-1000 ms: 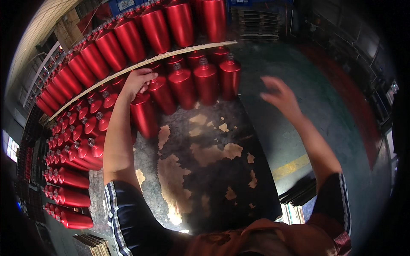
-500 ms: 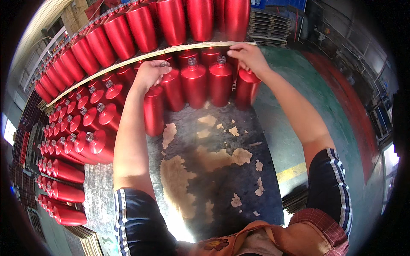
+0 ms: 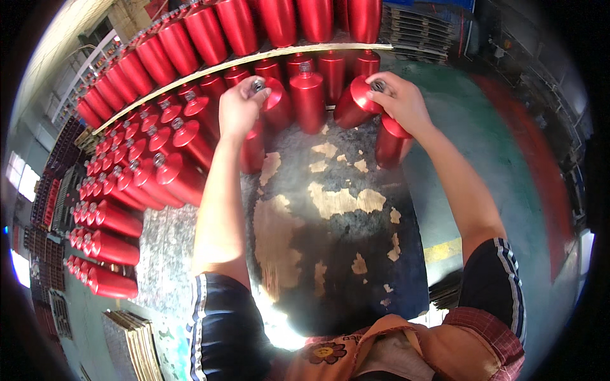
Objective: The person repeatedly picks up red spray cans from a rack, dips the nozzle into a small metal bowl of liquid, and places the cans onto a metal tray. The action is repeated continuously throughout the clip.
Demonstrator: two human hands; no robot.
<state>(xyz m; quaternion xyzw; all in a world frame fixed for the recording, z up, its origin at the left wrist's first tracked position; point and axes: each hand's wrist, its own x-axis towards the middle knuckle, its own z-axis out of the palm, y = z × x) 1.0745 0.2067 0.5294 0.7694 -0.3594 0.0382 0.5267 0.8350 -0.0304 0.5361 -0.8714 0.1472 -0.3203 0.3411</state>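
Observation:
My left hand [image 3: 235, 113] is closed round the clear neck of a shiny red bottle [image 3: 277, 108] on the dark, worn board [image 3: 356, 254]. My right hand [image 3: 405, 105] pinches the neck of another red bottle [image 3: 353, 106], whose base leans toward the left. Between these two stands an upright red bottle [image 3: 307, 101], untouched. Beneath my left wrist is one more red bottle [image 3: 253, 151], partly hidden by the arm. Under my right hand a red bottle [image 3: 390, 147] stands near the board's right edge, its top covered by the hand.
A thin pale board [image 3: 279, 53] lies over the far bottles and carries an upper tier of red bottles [image 3: 236, 28]. Rows of red bottles [image 3: 181, 174] fill the left. Stacked pallets [image 3: 416, 32] stand far back on the green floor [image 3: 457, 152]; flat sheets [image 3: 136, 343] lean lower left.
Both hands have come onto bottle necks, the left shifting right. The right-hand bottle now tilts. The whole view has shifted, with the scene sitting farther right and higher.

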